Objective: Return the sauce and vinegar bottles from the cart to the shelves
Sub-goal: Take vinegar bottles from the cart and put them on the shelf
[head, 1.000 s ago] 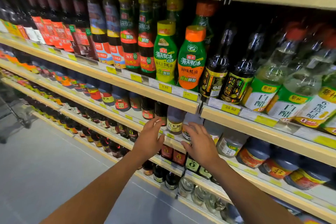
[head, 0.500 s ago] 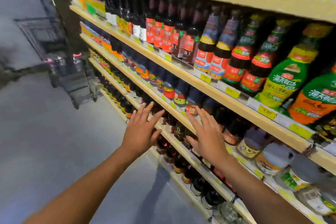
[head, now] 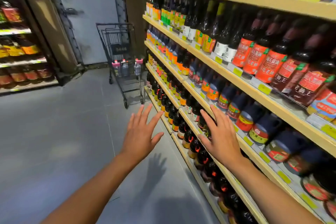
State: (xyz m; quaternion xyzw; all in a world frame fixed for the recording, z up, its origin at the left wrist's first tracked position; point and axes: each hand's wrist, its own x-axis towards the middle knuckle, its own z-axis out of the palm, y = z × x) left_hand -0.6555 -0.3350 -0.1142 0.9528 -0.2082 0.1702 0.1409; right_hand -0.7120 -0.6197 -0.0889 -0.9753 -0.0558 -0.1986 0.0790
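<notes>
A black wire shopping cart (head: pixel 125 82) stands down the aisle beside the shelf end, with three clear bottles with pink caps (head: pixel 125 68) upright in its basket. Wooden shelves (head: pixel 214 58) full of dark sauce bottles (head: pixel 258 56) run along my right. My left hand (head: pixel 141 131) hovers over the grey floor with fingers spread and holds nothing. My right hand (head: pixel 219 136) is also flat and empty, fingers straight, in front of the lower shelf edge.
A second shelf unit (head: pixel 20 49) with jars stands at the far left. A brown pillar (head: pixel 49 20) and a grey wall (head: pixel 87 5) close the aisle behind the cart. The grey tiled floor (head: pixel 54 132) lies between me and the cart.
The view has swung left from facing the shelves to looking down the aisle at the cart. Both hands drew back from the lower shelf bottles and now hang spread and empty.
</notes>
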